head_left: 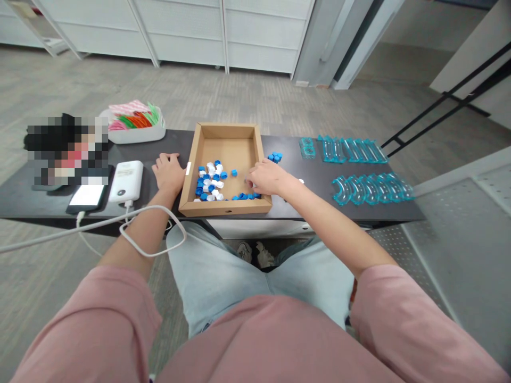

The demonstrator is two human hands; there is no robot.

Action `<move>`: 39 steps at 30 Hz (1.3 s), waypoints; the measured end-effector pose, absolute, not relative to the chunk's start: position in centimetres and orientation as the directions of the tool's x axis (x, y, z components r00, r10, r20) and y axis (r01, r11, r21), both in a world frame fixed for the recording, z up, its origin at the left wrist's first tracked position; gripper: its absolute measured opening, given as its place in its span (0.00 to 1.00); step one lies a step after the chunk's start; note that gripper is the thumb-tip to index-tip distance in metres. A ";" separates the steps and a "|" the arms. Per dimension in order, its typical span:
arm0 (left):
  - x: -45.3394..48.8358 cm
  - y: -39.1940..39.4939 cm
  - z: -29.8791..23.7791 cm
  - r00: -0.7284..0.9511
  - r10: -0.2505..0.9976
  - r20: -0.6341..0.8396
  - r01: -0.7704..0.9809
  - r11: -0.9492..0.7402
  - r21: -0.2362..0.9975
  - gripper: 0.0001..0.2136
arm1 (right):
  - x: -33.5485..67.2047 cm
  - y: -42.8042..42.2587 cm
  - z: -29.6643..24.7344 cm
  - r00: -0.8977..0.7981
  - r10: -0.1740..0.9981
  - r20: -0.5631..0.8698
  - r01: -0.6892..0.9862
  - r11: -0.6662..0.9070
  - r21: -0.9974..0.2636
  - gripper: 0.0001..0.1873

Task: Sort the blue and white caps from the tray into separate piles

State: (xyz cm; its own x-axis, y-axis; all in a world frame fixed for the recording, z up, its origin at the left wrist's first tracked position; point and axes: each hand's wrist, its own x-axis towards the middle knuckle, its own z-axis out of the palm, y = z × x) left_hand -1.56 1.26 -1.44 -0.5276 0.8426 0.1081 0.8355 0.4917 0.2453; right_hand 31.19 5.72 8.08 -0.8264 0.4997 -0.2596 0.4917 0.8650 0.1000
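Note:
A shallow cardboard box (pixel 229 208) sits on the dark table in front of me. Inside, several small blue and white plastic pieces (pixel 207 183) lie loose, mostly on the left and along the near wall. My left hand (pixel 170 173) rests on the table at the box's left side, fingers apart and holding nothing. Over the right wall reaches my right hand (pixel 265 177), its fingers pinched together just above the box floor; what is between them is too small to make out. Beyond that hand, a small cluster of blue pieces (pixel 275 157) lies on the table outside the box.
Teal see-through plastic parts stand in two rows, straight ones (pixel 353 150) behind curved ones (pixel 371 189). Left of the box are a white power bank (pixel 126 182), a phone (pixel 88 192) with cables crossing my left forearm, and a white basket (pixel 138 134) of colourful items.

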 end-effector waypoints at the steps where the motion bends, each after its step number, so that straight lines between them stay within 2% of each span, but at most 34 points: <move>1: -1.6 1.3 -1.5 -0.527 0.843 0.107 0.835 0.492 0.245 0.33 | 30.8 5.7 8.0 -0.811 0.509 -0.289 0.495 0.860 0.125 0.13; 10: -1.6 1.3 -1.5 -0.526 0.843 0.111 0.836 0.490 0.246 0.31 | 29.2 5.8 7.2 -0.767 0.552 -0.328 0.501 0.834 0.234 0.12; 14: -1.4 1.2 -1.4 -0.524 0.842 0.125 0.837 0.483 0.255 0.31 | 29.0 5.8 7.8 -0.765 0.548 -0.339 0.509 0.837 0.204 0.13; 17: -1.4 1.2 -1.4 -0.524 0.842 0.128 0.837 0.482 0.258 0.31 | 30.2 6.3 8.6 -0.832 0.514 -0.210 0.518 0.854 0.039 0.14; 20: -1.5 1.2 -1.5 -0.521 0.845 0.118 0.839 0.482 0.253 0.31 | 33.3 7.0 9.1 -0.855 0.518 0.036 0.495 0.834 -0.244 0.11; 22: -1.5 1.2 -1.5 -0.520 0.847 0.110 0.839 0.483 0.250 0.32 | 36.5 7.3 9.0 -0.800 0.565 0.203 0.455 0.791 -0.408 0.09; 25: -1.5 1.2 -1.4 -0.524 0.845 0.102 0.837 0.489 0.245 0.32 | 41.9 6.8 7.7 -0.643 0.683 0.346 0.453 0.704 -0.548 0.07; 29: -1.4 1.1 -1.0 -0.518 0.851 0.084 0.839 0.486 0.245 0.32 | 47.8 4.5 4.0 -0.480 0.818 0.318 0.529 0.559 -0.639 0.08; 34: -1.0 0.9 -0.3 -0.522 0.852 0.047 0.832 0.496 0.248 0.32 | 49.9 1.6 -0.4 -0.412 0.890 0.196 0.580 0.422 -0.696 0.10; 39: -0.6 0.7 0.1 -0.523 0.851 0.033 0.826 0.497 0.267 0.33 | 49.4 0.4 -1.9 -0.222 0.957 0.186 0.577 0.283 -0.766 0.17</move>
